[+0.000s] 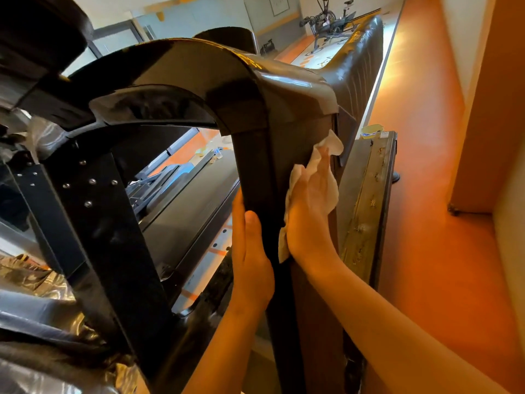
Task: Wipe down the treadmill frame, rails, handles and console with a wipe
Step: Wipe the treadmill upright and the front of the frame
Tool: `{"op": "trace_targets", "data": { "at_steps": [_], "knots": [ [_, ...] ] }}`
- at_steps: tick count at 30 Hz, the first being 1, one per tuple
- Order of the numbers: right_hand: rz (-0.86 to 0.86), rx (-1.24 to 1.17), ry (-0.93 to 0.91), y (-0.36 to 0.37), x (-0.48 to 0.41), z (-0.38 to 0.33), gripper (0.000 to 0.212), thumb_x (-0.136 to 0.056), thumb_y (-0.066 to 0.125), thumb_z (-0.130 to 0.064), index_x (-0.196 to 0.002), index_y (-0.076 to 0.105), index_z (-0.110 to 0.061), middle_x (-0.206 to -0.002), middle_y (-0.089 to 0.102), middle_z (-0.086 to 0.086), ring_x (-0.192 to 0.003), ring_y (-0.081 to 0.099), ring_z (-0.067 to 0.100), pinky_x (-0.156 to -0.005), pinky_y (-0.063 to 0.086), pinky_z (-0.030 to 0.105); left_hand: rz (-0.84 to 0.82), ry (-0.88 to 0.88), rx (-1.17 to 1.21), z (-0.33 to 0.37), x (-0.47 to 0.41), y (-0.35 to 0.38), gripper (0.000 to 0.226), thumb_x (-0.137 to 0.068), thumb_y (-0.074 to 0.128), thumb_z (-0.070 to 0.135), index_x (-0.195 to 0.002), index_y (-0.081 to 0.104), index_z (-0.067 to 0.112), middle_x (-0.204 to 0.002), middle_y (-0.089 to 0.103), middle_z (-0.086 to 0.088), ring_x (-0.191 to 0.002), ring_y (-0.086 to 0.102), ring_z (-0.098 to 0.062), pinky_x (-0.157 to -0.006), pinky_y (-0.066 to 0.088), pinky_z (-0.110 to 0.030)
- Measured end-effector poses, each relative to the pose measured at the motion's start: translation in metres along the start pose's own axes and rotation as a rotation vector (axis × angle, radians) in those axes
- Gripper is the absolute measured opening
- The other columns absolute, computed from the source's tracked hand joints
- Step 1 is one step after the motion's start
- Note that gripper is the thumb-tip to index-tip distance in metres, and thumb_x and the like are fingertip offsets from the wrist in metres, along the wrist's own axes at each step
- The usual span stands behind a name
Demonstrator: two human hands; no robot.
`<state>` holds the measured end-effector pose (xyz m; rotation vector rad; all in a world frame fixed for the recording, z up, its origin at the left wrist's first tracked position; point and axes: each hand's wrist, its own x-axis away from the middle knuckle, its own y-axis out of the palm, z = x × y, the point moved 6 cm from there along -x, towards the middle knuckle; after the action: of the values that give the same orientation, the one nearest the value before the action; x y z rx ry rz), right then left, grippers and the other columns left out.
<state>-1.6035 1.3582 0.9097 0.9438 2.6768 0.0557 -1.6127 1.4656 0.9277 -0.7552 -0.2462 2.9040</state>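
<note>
Head view looks down along the treadmill, where the wipe [328, 147], a crumpled white sheet, lies flat against the right-hand face of the dark upright post [255, 166], just below the glossy curved shroud [199, 66] that caps it. Pressing it there is the right hand [309, 211]: its fingers [324, 172] are stretched out straight and upward over the sheet, with folds of the wipe showing above the fingertips and below the heel of the palm. On the opposite edge of the same post, the left hand [250, 251] clasps the post, thumb lying up the near face and the other fingers wrapped round the inner side, mostly hidden. Left of the post runs the dark running belt [193, 200]; right of it lies a scuffed side rail [369, 194]. Beyond that is orange floor [426, 194], with a small yellow packet [372, 130] on it near the rail's far end. An exercise bike [329, 21] stands far off.
</note>
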Motion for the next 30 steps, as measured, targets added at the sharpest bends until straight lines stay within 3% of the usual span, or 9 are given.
{"op": "trace_targets", "data": {
  "at_steps": [2, 4, 7, 9, 13, 15, 19, 25, 30],
  "knots": [
    [-0.026, 0.018, -0.036, 0.006, 0.013, 0.012, 0.1, -0.08, 0.002, -0.082, -0.15, 0.022, -0.014, -0.158, 0.018, 0.015, -0.147, 0.015, 0.024, -0.12, 0.013, 0.045, -0.012, -0.026, 0.048, -0.005, 0.006, 0.0, 0.078, -0.079, 0.037, 0.08, -0.14, 0.034, 0.031, -0.143, 0.047, -0.002, -0.129, 0.047, -0.009, -0.105, 0.043, -0.025],
    [-0.04, -0.111, 0.119, 0.007, 0.031, 0.025, 0.114, -0.063, 0.014, -0.098, -0.151, 0.016, -0.025, -0.159, 0.019, 0.006, -0.146, 0.019, 0.016, -0.12, 0.017, 0.046, -0.023, -0.003, 0.052, -0.008, 0.01, -0.002, 0.075, -0.079, 0.036, 0.08, -0.138, 0.035, 0.033, -0.141, 0.048, 0.004, -0.127, 0.049, -0.007, -0.104, 0.044, -0.024],
    [-0.086, -0.084, 0.077, 0.013, 0.05, 0.023, 0.126, -0.059, 0.012, -0.1, -0.153, 0.014, -0.015, -0.159, 0.019, 0.003, -0.147, 0.017, 0.014, -0.12, 0.017, 0.043, -0.022, 0.009, 0.035, -0.01, 0.009, -0.001, 0.067, -0.081, 0.035, 0.078, -0.134, 0.035, 0.037, -0.133, 0.05, 0.023, -0.122, 0.05, 0.004, -0.099, 0.045, -0.017],
    [-0.082, -0.153, 0.147, 0.011, 0.053, 0.02, 0.134, -0.05, 0.014, -0.104, -0.153, 0.011, -0.017, -0.16, 0.015, 0.002, -0.147, 0.015, 0.013, -0.121, 0.015, 0.04, -0.02, 0.015, 0.03, -0.011, 0.01, -0.001, 0.063, -0.087, 0.036, 0.069, -0.139, 0.031, 0.034, -0.136, 0.047, 0.018, -0.122, 0.048, 0.007, -0.101, 0.044, -0.017],
    [-0.069, -0.178, 0.1, 0.007, 0.035, 0.019, 0.082, -0.074, 0.025, -0.086, -0.145, 0.007, -0.049, -0.159, 0.015, -0.005, -0.146, 0.016, 0.013, -0.118, 0.021, 0.049, -0.008, 0.016, 0.026, -0.012, 0.009, 0.001, 0.053, -0.092, 0.032, 0.048, -0.141, 0.03, 0.028, -0.137, 0.047, 0.009, -0.124, 0.049, -0.002, -0.099, 0.046, -0.018],
    [-0.074, -0.228, 0.128, 0.003, 0.015, 0.021, 0.078, -0.071, 0.027, -0.09, -0.14, 0.006, -0.06, -0.159, 0.015, -0.008, -0.146, 0.015, 0.014, -0.118, 0.021, 0.052, -0.003, 0.017, 0.007, -0.011, 0.01, 0.002, 0.061, -0.09, 0.03, 0.05, -0.146, 0.029, 0.024, -0.141, 0.047, 0.0, -0.129, 0.047, -0.01, -0.104, 0.045, -0.032],
    [-0.105, -0.242, 0.145, -0.003, -0.025, 0.03, 0.115, -0.061, 0.031, -0.096, -0.153, -0.001, -0.035, -0.16, 0.011, -0.005, -0.148, 0.011, 0.018, -0.119, 0.013, 0.054, 0.014, 0.002, 0.0, -0.013, 0.012, 0.001, 0.066, -0.09, 0.031, 0.052, -0.148, 0.027, 0.021, -0.145, 0.042, -0.004, -0.132, 0.044, -0.015, -0.106, 0.043, -0.043],
    [-0.084, -0.251, 0.185, -0.013, -0.053, 0.042, 0.103, -0.073, 0.032, -0.077, -0.154, -0.001, -0.024, -0.161, 0.013, 0.0, -0.147, 0.014, 0.019, -0.12, 0.015, 0.051, 0.034, 0.028, -0.031, -0.012, 0.012, 0.002, 0.065, -0.093, 0.032, 0.044, -0.148, 0.028, 0.011, -0.14, 0.045, -0.004, -0.125, 0.048, -0.005, -0.095, 0.044, -0.014],
    [-0.033, -0.124, 0.165, -0.019, -0.037, 0.037, 0.081, -0.087, 0.025, -0.061, -0.154, 0.012, -0.017, -0.16, 0.018, 0.003, -0.146, 0.019, 0.016, -0.12, 0.018, 0.041, 0.009, 0.002, -0.018, -0.013, 0.012, 0.003, 0.061, -0.095, 0.032, 0.04, -0.149, 0.025, 0.012, -0.143, 0.042, -0.011, -0.128, 0.047, -0.018, -0.102, 0.047, -0.029]
  ]
}}
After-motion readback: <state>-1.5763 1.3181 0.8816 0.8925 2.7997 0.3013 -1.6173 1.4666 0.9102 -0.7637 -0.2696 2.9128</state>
